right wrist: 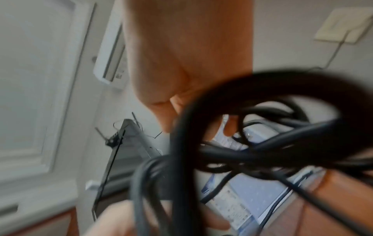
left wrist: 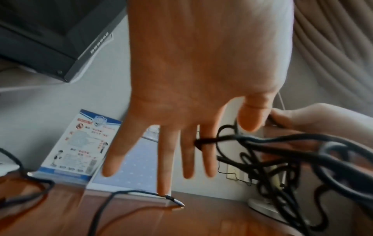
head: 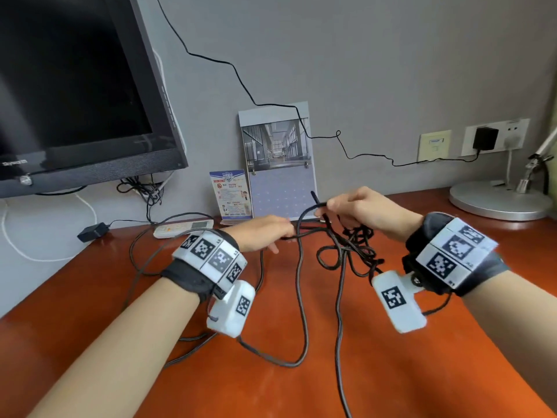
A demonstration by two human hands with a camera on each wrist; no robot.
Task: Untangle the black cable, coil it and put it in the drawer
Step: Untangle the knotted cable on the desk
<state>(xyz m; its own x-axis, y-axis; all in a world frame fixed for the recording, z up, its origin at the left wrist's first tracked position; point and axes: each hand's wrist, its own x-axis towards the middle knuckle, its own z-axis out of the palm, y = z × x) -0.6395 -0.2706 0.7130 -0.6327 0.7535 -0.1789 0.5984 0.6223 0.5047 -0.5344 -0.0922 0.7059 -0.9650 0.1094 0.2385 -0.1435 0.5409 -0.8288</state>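
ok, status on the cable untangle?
Right hand pinches cable above the knot. Left hand open, a loop round one finger. Still tangled, uncoiled, trailing over desk. No drawer in view.

Dark monitor (head: 69, 95), calendar (head: 278, 164), leaflet (head: 231, 196), remote (head: 184, 228), lamp base (head: 500, 199).

The desk (head: 301, 387) is showing a glossy, reddish wood finish, mirroring the wires; the black cable (head: 339, 297) is looking matt, rubbery and smooth; the lamp base (head: 494, 203) is gleaming as brushed metal; the monitor (head: 75, 86) is wearing dark plastic round a shiny screen; the calendar (head: 280, 164) is looking like paper.
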